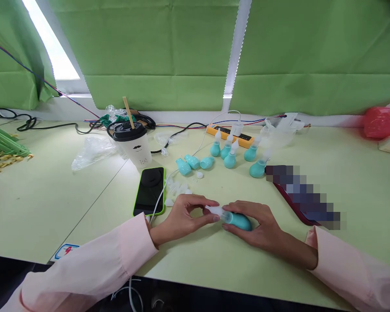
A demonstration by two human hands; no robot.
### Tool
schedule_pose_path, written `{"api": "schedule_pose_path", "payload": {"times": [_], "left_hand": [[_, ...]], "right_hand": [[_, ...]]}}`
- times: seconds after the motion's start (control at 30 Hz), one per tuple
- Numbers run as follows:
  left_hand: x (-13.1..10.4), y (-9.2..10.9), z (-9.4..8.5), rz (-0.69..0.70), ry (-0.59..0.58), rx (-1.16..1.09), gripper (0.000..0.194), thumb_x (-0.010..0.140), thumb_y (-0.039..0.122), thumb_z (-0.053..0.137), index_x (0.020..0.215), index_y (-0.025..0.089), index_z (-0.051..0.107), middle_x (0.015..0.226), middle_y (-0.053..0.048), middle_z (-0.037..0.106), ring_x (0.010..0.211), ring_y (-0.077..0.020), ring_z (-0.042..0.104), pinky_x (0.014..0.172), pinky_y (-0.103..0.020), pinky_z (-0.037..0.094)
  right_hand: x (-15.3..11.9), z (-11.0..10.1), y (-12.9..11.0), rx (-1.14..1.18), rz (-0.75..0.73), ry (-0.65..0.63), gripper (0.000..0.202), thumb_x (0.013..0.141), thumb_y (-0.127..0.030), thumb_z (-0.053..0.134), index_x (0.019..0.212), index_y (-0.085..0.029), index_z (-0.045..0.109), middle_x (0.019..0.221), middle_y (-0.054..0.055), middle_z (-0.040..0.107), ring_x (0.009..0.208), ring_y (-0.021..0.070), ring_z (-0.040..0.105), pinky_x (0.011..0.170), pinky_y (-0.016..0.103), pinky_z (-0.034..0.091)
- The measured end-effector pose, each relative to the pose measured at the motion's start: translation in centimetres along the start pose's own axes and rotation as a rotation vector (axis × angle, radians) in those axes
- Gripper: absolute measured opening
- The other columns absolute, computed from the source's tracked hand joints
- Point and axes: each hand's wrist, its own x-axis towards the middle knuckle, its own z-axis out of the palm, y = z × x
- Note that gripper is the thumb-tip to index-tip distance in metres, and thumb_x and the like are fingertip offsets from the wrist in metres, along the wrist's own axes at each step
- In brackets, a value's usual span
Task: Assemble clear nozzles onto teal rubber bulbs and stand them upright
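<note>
Held low over the table, a teal squeeze bulb (241, 221) lies on its side with its clear neck toward the left. My right hand (261, 221) is closed around the bulb. With thumb and fingers, my left hand (191, 212) pinches the white nozzle tip (215, 209) at the bulb's neck. Beyond my hands stand several teal bulbs fitted with nozzles, such as a front one (230, 159) and a right one (258, 168). Left of these lie three teal bulbs without nozzles, one of them a ribbed bulb (183, 167). Loose translucent pieces (177, 187) sit near my left hand.
A green-edged phone (150, 190) with a white cable lies left of my hands. Behind it stands a lidded paper cup (134, 147) with a straw. A dark red-edged phone (294, 199) lies right. An orange power strip (230, 134) and plastic bags (279, 130) are at the back.
</note>
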Motion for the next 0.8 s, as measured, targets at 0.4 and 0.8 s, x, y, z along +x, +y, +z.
{"api": "schedule_pose_path", "payload": {"times": [0.4,0.8], "left_hand": [[-0.2,0.4,-0.3,0.107,-0.033,0.112,0.024,0.069,0.023,0.061,0.089,0.011,0.064,0.067,-0.006,0.064,0.061,-0.0133,0.057,0.059,-0.026,0.048],[1.8,-0.4,-3.6,0.377,0.371,1.156,0.018,0.076,0.023,0.049,0.086,0.018,0.062,0.080,-0.005,0.062,0.073,-0.0178,0.051,0.058,-0.029,0.043]], "right_hand": [[0.3,0.2,-0.8,-0.149,-0.100,-0.043,0.037,0.073,-0.024,0.059,0.107,-0.023,0.043,0.077,0.003,0.062,0.068,0.0168,0.055,0.058,0.031,0.048],[3.5,-2.3,5.3,-0.363,0.161,0.263,0.045,0.080,-0.034,0.047,0.121,-0.024,0.030,0.092,0.006,0.060,0.068,0.0172,0.060,0.059,0.032,0.050]]}}
